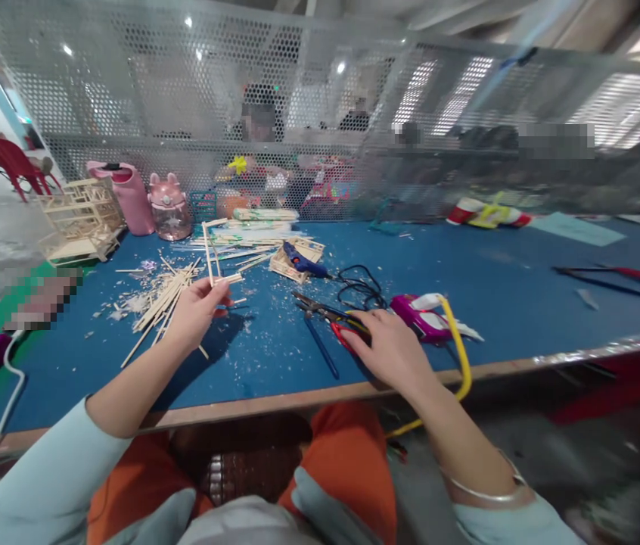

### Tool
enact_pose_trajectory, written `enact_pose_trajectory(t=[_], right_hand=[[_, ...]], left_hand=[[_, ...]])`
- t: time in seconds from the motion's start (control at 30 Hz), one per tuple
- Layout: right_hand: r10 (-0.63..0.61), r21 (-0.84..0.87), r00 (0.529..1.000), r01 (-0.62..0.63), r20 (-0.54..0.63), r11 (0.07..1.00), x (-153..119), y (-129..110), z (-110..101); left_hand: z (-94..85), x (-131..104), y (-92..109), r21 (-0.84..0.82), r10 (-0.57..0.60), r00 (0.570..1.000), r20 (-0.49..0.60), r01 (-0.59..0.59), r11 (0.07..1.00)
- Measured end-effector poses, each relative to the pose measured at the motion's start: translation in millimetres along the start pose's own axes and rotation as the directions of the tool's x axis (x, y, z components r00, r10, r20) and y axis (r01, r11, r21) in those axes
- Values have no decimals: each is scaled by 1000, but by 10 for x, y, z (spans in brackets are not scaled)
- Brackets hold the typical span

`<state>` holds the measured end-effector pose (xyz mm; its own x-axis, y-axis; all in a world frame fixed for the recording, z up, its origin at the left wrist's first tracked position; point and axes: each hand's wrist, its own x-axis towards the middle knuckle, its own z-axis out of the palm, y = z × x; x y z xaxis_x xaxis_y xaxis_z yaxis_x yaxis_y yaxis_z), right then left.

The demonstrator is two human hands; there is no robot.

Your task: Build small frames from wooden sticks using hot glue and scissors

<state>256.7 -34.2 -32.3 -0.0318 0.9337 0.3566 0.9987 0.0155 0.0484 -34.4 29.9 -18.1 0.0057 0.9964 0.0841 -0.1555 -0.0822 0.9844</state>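
Observation:
My left hand (198,310) pinches a small frame of thin wooden sticks (212,257), held upright above the blue table. Beneath and beside it lies a loose pile of wooden sticks (166,299) among pale scraps. My right hand (388,344) is closed around the handles of a pair of pliers (325,309), whose jaws point left, low over the tabletop. A dark blue pen-like stick (321,348) lies just under the pliers. Farther back, a blue glue gun (302,261) rests on a small wooden stick piece (281,265), its black cord (362,284) coiled to the right.
A purple power strip (422,318) with a yellow cable (459,348) sits right of my right hand. At the back left stand a stick-built model (79,219), a pink bottle (134,200) and a clear pink-lidded bottle (169,212). A perforated metal screen (184,98) borders the table's far side.

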Motion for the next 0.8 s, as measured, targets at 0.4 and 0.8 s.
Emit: enact_pose_trajectory(t=[0.4,0.8], right_hand=[[2,-69,998,3,68,998,254,-70,-68],[47,58,978,-60,202,997,205,-199,-24]], left_hand=[[-12,4,27,-31,-13,999,-33,12,999],[-34,12,38,-21,-13,1000,-12,13,1000]])
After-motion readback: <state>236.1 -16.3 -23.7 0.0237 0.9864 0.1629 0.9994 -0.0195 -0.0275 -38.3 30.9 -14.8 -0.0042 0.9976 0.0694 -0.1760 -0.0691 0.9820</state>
